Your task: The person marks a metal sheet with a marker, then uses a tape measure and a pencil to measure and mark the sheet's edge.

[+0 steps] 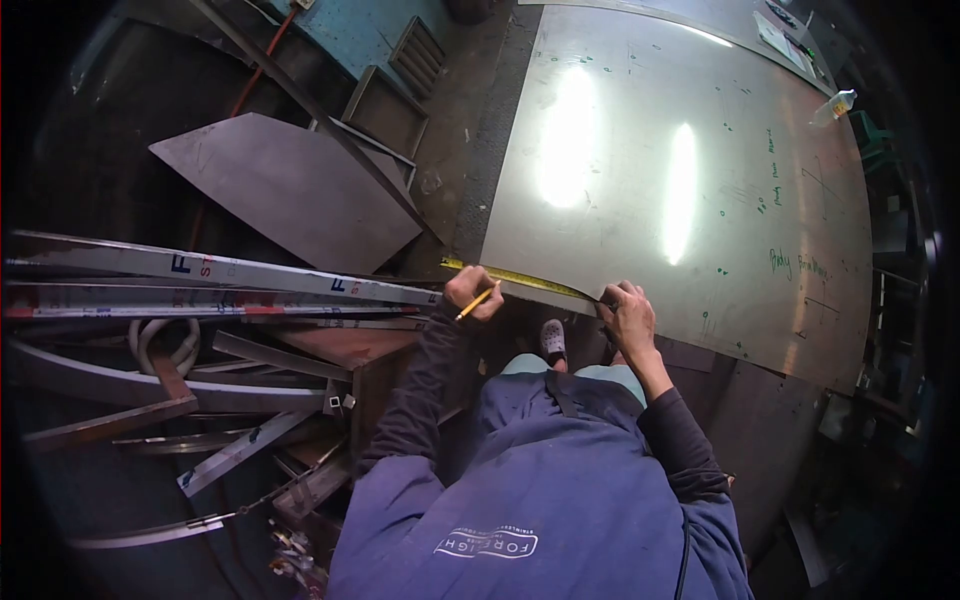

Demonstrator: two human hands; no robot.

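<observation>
My left hand [474,292] is closed around a yellow pencil [479,303], by the near left corner of a large metal sheet [640,200]. From beyond that hand, the yellow blade of a tape measure [530,281] stretches along the sheet's near edge to my right hand [630,318]. The right hand's fingers are closed on the tape measure at that end; its case is mostly hidden by them. The blade's free end sticks out past the left hand, over the sheet's left side.
Long metal bars with printed film [250,272] lie stacked at left, above assorted offcuts. A cut metal plate [290,190] leans behind them. Green handwriting and marks dot the sheet. A clear bottle [832,108] and papers [785,48] are at its far right.
</observation>
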